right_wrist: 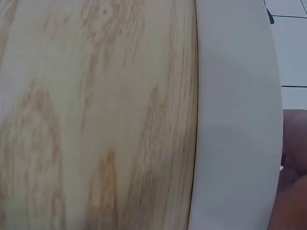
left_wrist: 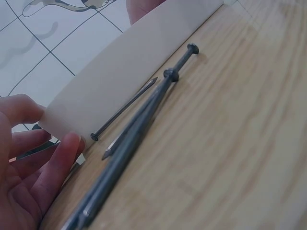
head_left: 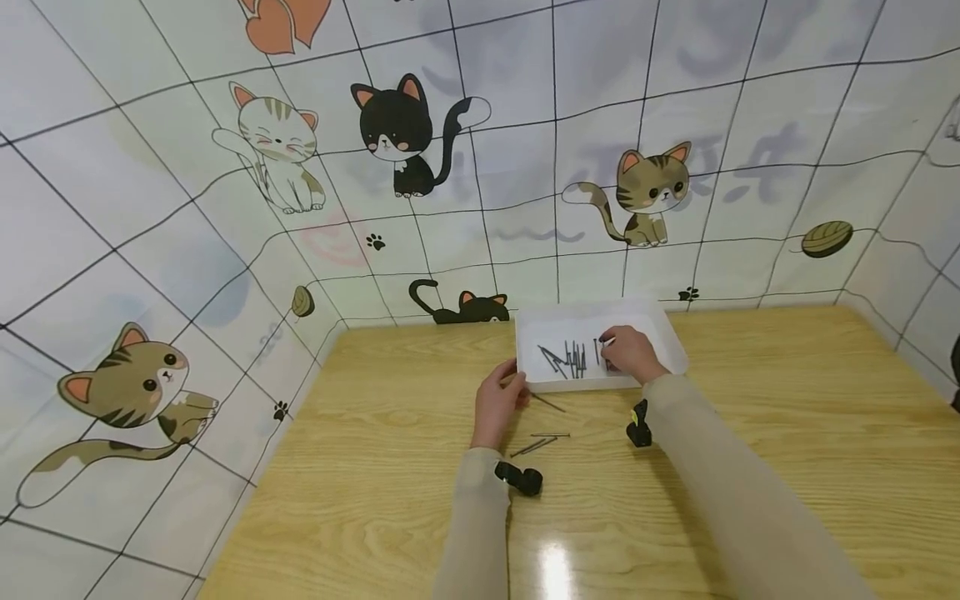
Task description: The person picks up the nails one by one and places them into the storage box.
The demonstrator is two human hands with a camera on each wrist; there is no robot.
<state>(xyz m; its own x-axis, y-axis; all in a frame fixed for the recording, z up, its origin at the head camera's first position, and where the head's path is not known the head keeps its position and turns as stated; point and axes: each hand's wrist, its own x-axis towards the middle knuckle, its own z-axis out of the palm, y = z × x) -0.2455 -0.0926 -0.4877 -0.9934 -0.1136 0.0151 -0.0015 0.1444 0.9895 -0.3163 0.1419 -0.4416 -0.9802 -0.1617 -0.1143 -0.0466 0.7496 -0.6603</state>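
A shallow white tray [head_left: 551, 386] stands on the wooden table against the wall. My left hand [head_left: 497, 406] grips its near left corner; the left wrist view shows thumb and fingers [left_wrist: 62, 160] about that corner. Inside the tray, several dark nails [head_left: 576, 360] lie in a loose row. My right hand [head_left: 632, 354] reaches over the front wall, fingertips down among nails right of that row. Its grip is hidden, and the right wrist view catches only part of the hand [right_wrist: 293, 148] behind the wall. One loose nail [left_wrist: 124, 109] lies outside, close to the tray.
Two more nails [head_left: 551, 435] lie on the table [head_left: 390, 433] nearer to me, one slanting beside the other. Behind the tray rises a tiled wall [head_left: 517, 250] with cat pictures. Black wrist cameras [head_left: 525, 480] are strapped over both sleeves.
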